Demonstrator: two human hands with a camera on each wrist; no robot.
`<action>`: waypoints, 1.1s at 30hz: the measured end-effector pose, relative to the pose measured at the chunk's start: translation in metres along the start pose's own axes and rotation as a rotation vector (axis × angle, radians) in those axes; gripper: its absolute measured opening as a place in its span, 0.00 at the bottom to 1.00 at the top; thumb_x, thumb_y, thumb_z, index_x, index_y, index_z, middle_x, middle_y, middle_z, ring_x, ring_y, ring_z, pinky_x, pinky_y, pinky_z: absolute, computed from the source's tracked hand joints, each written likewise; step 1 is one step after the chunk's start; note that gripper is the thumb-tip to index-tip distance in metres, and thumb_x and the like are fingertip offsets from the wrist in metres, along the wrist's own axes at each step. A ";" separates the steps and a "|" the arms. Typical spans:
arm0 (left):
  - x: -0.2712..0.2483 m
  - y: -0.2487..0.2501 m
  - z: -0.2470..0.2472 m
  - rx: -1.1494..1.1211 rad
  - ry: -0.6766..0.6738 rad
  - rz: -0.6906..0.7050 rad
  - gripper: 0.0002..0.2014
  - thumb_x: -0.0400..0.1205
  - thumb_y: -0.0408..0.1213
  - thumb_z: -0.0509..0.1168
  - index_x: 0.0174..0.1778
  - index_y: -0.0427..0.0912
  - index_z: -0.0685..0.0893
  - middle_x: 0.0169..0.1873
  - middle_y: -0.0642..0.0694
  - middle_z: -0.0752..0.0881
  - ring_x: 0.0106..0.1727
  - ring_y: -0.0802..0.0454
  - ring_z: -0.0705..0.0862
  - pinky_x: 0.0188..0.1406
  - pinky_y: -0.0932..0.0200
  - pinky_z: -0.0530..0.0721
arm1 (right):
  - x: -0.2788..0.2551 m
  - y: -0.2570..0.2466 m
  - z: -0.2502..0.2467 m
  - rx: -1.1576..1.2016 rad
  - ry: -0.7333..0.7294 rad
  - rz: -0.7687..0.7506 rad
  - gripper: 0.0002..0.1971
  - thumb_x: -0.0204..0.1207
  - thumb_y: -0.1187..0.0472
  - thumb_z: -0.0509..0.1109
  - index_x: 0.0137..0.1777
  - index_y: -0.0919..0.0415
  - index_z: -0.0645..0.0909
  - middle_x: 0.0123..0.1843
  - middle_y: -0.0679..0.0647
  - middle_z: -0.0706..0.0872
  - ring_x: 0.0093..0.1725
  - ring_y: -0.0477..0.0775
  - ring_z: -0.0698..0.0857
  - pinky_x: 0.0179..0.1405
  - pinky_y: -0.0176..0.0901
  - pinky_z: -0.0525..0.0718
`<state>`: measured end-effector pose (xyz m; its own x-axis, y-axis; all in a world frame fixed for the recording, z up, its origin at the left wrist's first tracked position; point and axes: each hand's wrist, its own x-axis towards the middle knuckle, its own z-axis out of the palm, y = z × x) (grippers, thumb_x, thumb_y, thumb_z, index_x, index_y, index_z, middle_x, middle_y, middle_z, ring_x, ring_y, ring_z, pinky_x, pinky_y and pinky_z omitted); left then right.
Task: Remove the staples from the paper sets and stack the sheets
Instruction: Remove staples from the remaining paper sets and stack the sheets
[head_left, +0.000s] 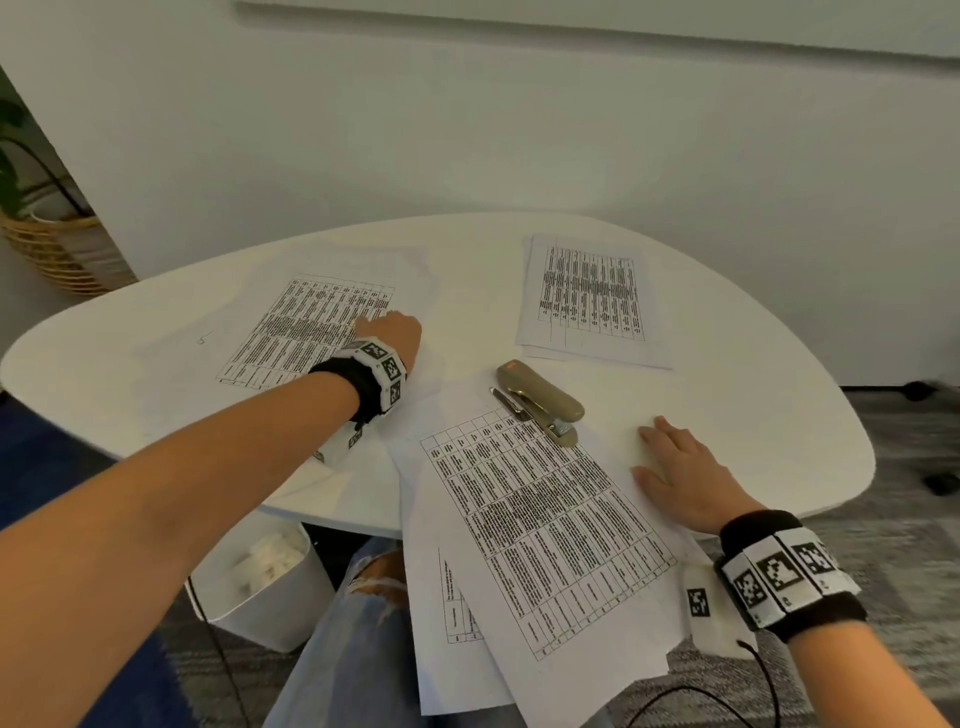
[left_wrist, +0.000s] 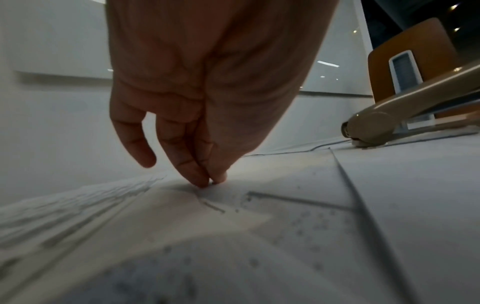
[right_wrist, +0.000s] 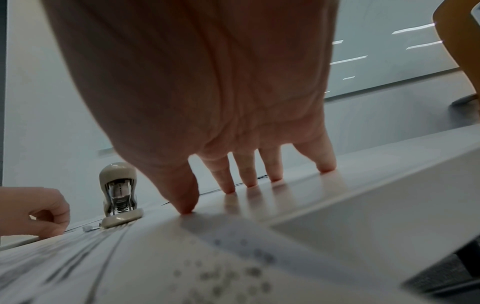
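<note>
Papers lay in three groups on the white table. The left set sat on the far left part, and your left hand was on its near right corner. In the left wrist view, your thumb and fingertips were drawn together and pressed down at a creased corner of that set; whether they pinched a staple there was too small to tell. The near set lay fanned out before you, several sheets loose and hanging over the table's near edge above your knee. The far set lay on the far right part, well apart from both hands.

Your right hand rested flat on the table just right of the near set, fingers straight and spread, holding nothing; the right wrist view showed all five fingertips touching the surface.

A beige stapler lay between your hands, its front end resting on the far corner of the near set, with a small red mark on its back end that could not be read. Every sheet carried a printed table of dense black text, too blurred to read. A small pencil-like mark showed on the left part of the table.

Below the table stood a white bin with crumpled white scraps inside. A wicker basket with a plant stood by the wall at far left.
</note>
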<state>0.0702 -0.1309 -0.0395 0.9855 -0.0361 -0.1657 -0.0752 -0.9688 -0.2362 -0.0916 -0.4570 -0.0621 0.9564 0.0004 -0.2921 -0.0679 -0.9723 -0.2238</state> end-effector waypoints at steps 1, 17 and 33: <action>0.000 0.001 0.002 0.033 0.011 0.012 0.09 0.82 0.26 0.60 0.56 0.37 0.80 0.56 0.41 0.81 0.58 0.43 0.83 0.64 0.44 0.75 | 0.000 0.000 0.000 0.000 0.000 -0.003 0.31 0.83 0.48 0.57 0.82 0.53 0.52 0.85 0.52 0.47 0.83 0.58 0.51 0.77 0.66 0.61; -0.012 -0.048 -0.007 -0.448 0.105 -0.137 0.14 0.83 0.32 0.60 0.30 0.36 0.72 0.39 0.37 0.84 0.36 0.43 0.80 0.36 0.57 0.78 | -0.001 0.000 -0.001 -0.017 0.003 -0.018 0.30 0.83 0.49 0.56 0.82 0.55 0.53 0.85 0.53 0.47 0.83 0.57 0.51 0.77 0.64 0.61; -0.216 -0.199 0.128 -1.159 0.335 -1.016 0.14 0.70 0.43 0.77 0.44 0.37 0.91 0.42 0.39 0.90 0.52 0.43 0.87 0.61 0.48 0.82 | 0.001 0.001 0.006 0.007 0.030 0.016 0.30 0.83 0.48 0.57 0.82 0.53 0.54 0.85 0.50 0.48 0.83 0.57 0.53 0.79 0.61 0.60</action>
<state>-0.1466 0.1015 -0.0790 0.5494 0.8215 -0.1527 0.6098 -0.2693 0.7454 -0.0926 -0.4568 -0.0680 0.9632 -0.0227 -0.2677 -0.0855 -0.9705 -0.2255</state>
